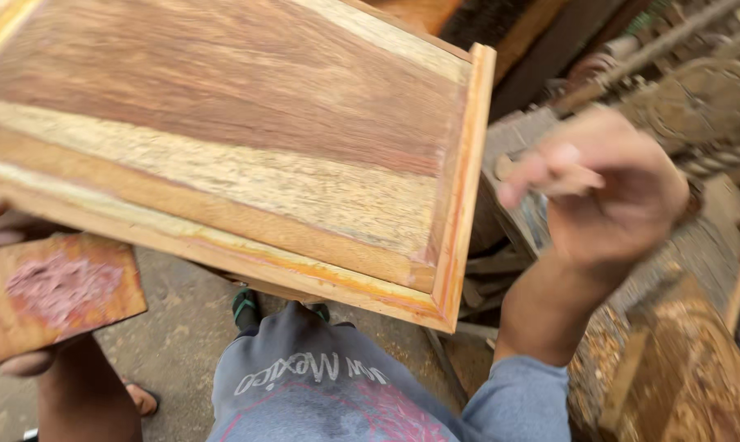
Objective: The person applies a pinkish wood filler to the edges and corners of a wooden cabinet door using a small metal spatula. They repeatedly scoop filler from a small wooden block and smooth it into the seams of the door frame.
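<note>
A large framed wooden panel fills the upper left of the head view, tilted so that its near right corner points down toward the person's lap. Its face shows bands of reddish and pale yellow grain, and a narrow raised rim runs along its near and right edges.

The left hand sits at the lower left edge of the view, mostly hidden. It grips a small flat square of reddish-brown board with a rough, worn pink patch in its middle. Fingertips show above the top edge of the square and a thumb or finger shows under its lower edge, so the hand is closed around it. The square lies just below the panel's near edge; whether the two touch cannot be told.

The right hand is raised to the right of the panel, apart from its rim, and is blurred. Its fingers are curled loosely inward with the thumb laid across them. Whether it holds anything cannot be told.

Below, the person's grey printed shirt and a green-strapped sandal show above a dusty concrete floor. Wood offcuts and sawdust are piled at the right.
</note>
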